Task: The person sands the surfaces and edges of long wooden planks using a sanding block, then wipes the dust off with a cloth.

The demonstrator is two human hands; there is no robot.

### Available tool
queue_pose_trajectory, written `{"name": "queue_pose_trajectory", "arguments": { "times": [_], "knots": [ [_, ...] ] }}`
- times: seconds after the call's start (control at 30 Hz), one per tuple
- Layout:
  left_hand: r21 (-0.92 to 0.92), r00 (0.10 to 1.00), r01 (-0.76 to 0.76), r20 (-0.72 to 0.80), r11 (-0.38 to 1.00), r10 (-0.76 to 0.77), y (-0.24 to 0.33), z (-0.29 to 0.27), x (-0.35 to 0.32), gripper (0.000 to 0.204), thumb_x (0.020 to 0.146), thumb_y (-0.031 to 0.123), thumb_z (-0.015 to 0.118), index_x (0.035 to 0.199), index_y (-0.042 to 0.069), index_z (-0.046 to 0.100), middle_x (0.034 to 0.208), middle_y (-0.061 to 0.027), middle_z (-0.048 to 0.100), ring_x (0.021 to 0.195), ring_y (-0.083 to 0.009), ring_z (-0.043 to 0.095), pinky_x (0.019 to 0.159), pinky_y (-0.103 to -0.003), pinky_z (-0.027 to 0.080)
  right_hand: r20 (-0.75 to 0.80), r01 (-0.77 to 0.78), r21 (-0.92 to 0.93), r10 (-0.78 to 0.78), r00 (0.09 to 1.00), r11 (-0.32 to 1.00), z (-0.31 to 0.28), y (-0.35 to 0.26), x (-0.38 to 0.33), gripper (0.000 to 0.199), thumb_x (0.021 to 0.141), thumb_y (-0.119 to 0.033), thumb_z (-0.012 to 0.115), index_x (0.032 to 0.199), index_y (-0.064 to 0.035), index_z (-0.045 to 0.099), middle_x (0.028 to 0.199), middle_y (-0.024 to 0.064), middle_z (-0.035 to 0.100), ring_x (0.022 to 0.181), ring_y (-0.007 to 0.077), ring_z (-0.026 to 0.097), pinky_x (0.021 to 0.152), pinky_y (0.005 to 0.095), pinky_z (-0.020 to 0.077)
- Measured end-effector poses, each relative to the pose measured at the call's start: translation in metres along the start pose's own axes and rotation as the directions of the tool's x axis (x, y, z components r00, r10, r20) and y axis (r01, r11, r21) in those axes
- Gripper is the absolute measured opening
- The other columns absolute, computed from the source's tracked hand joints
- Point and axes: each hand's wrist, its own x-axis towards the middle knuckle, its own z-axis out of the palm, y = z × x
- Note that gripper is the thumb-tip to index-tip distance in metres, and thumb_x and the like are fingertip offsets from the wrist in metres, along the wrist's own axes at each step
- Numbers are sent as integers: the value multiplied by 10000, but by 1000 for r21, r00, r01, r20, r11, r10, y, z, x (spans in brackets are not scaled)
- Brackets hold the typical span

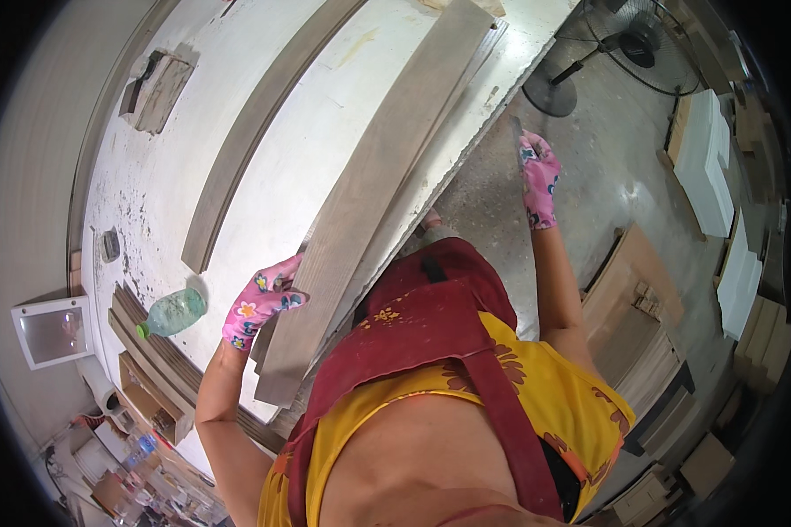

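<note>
A long grey-brown wooden plank (373, 167) lies lengthwise on the white worktable (264, 167), with the edges of more boards showing beneath it. My left hand (262, 303), in a pink floral glove, is closed at the plank's left edge near its close end; a dark sliver shows just beyond the fingers. Out to the right, past the table edge and above the floor, is my right hand (540, 180) in a matching glove. Its fingers are closed around a thin, flat grey piece (517, 138), whose kind I cannot make out.
Another narrow plank (264, 123) lies left of the first. A green-capped bottle (176, 312), stacked strips (154, 351) and a small block (156, 92) sit farther left. A fan (637, 44) stands beyond the table; panels (637, 299) lean at right.
</note>
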Motion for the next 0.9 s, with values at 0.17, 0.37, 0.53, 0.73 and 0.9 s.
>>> {"name": "queue_pose_trajectory", "arguments": {
  "times": [0.17,0.37,0.53,0.73,0.9],
  "knots": [
    [339,939,-171,-228,925,257,-3,19,-5,693,789,87,696,1410,12,397,1415,-144,447,1315,-266,401,1086,-363,316,541,710,-210,-525,657,672,68,-103,-92,186,849,-28,551,982,-115,648,942,56,672,815,174,636,681,273,519],
    [846,835,-160,-160,510,527,-26,43,-10,955,718,420,767,1437,-6,304,1457,-180,370,1353,-349,328,1127,-428,239,844,988,25,-533,59,149,151,-89,-140,188,757,-176,594,929,-106,570,857,69,567,713,199,630,607,354,531],
    [907,782,-38,-235,420,577,-37,57,-12,1001,605,173,829,1440,8,302,1440,-163,408,1303,-364,379,1109,-423,262,737,941,-339,-620,268,4,146,-63,49,202,880,-211,491,984,-79,605,867,63,627,765,212,624,694,387,551],
    [898,729,-160,-173,411,662,-40,47,-7,980,597,157,827,1431,21,331,1438,-159,415,1290,-358,403,1094,-414,294,174,631,-679,-753,634,374,79,-118,240,200,877,-224,497,861,-114,663,815,133,630,803,343,619,695,420,506],
    [918,730,-155,-142,365,669,-38,47,-7,1021,574,173,845,1436,29,317,1441,-159,410,1299,-361,398,1092,-423,302,454,659,-718,-565,689,226,96,-102,212,246,908,-330,519,1022,-152,646,977,98,628,889,306,611,734,391,483]
  ]
}}
